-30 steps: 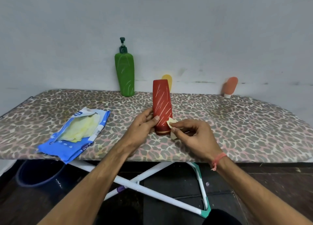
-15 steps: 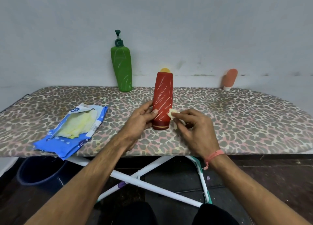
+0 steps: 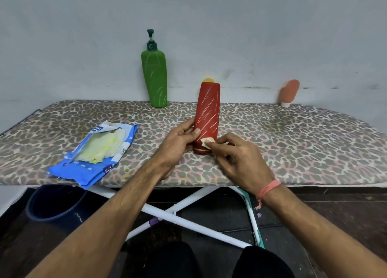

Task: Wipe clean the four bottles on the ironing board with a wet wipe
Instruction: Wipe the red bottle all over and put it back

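Red plastic fills the middle of my view: the red bottle (image 3: 207, 114) stands cap-down and upright on the ironing board (image 3: 293, 135), near its front edge. My left hand (image 3: 178, 143) has its grip curled round the bottle's lower left side, thumb lying on the front. My right hand (image 3: 240, 158) has its grip pinching a small folded wet wipe (image 3: 207, 142), pale cream, and presses it against the bottle low on the front, just above the gold band at the cap. Pale slanting streaks run across the red surface. A pink thread band (image 3: 269, 188) sits on my right wrist.

Directly behind the red bottle a yellow bottle (image 3: 208, 80) is almost wholly hidden; only its rounded top shows, so I cannot tell how it stands. At the back left, a green pump bottle (image 3: 155, 78) stands upright by the wall (image 3: 272, 36), also streaked with pale marks. Far to the right, well apart, a small orange tube (image 3: 289, 92) leans against the wall on its white cap.

Left of my hands lies the blue wipe packet (image 3: 92, 158), torn open, yellowish sheets showing, one corner over the board's front edge. Below, white crossed legs (image 3: 188, 221) and a dark bucket (image 3: 54, 204) on the floor.
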